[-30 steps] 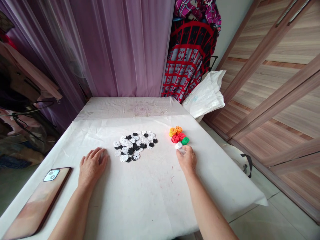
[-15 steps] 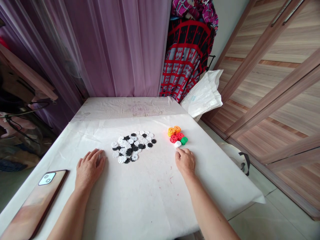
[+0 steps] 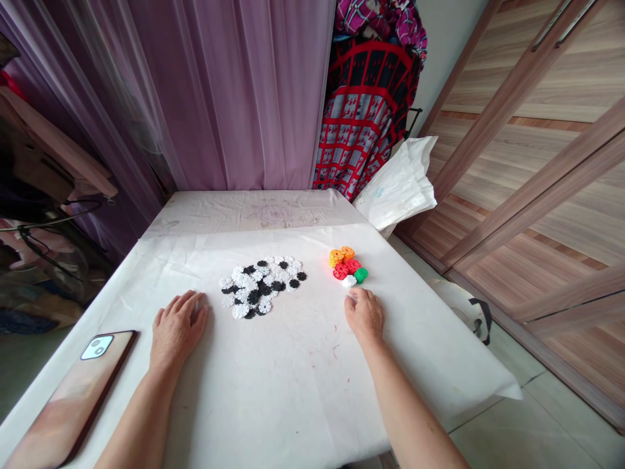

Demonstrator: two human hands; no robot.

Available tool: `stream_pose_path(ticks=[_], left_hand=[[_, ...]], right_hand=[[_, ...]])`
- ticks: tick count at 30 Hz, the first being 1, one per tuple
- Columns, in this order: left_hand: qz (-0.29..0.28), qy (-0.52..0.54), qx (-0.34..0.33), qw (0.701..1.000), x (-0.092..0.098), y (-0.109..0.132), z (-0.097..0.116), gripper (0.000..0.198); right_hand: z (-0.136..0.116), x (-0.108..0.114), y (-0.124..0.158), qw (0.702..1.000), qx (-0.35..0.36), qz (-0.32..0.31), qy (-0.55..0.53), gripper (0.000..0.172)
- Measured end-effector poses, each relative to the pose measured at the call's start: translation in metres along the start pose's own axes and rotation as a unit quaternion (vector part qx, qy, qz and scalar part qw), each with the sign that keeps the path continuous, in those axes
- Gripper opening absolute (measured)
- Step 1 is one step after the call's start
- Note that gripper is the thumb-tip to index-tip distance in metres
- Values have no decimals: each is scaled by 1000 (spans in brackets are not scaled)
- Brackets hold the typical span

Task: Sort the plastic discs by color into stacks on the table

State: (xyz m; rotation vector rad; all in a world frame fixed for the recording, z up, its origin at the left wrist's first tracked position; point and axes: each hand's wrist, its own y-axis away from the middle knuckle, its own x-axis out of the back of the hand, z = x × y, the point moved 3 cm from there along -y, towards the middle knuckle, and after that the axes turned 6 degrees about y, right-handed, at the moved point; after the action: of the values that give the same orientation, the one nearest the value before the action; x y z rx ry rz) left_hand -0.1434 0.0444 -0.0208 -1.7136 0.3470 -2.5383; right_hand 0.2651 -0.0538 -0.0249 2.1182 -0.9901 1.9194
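Observation:
Black and white flower-shaped discs [image 3: 263, 285] lie in a loose heap at the middle of the table. To their left, my left hand [image 3: 178, 329] rests palm down, fingers spread, holding nothing. Stacks of orange [image 3: 342, 255], red [image 3: 346, 268] and green [image 3: 361, 275] discs stand close together on the right, with white discs [image 3: 349, 281] at their near side. Just below the white ones is my right hand [image 3: 365, 314], its fingers curled and drawn together. Something small and pale shows at its fingertips, too small to make out.
A phone [image 3: 73, 400] lies face down at the table's left edge. The table has a white cover [image 3: 273, 397]. Behind it hang purple curtains [image 3: 234, 98]. A white bag [image 3: 400, 185] sits by the far right corner, near a wooden wardrobe [image 3: 532, 163].
The fingertips of my right hand have drawn back slightly from the white discs, and its index finger is more bent. My left hand stays in place on the table.

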Motion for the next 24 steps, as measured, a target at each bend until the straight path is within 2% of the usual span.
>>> stream_pose_path(ticks=[4,10,15,24], left_hand=[[1,1,-3,1000,0,0,0,47],[5,0,-3,1000,0,0,-1,46],[2,-2,-4,1000,0,0,-2,48],[-1,4,3,1000,1,1,-1,49]], right_hand=[[-3,6,1,999,6,-27,20,23],[-23,14,4,989,69,-109,71,38],[-34,19,-7,974,59,-183,122,39],[-25,20,-10,971,39,-192,135,41]])
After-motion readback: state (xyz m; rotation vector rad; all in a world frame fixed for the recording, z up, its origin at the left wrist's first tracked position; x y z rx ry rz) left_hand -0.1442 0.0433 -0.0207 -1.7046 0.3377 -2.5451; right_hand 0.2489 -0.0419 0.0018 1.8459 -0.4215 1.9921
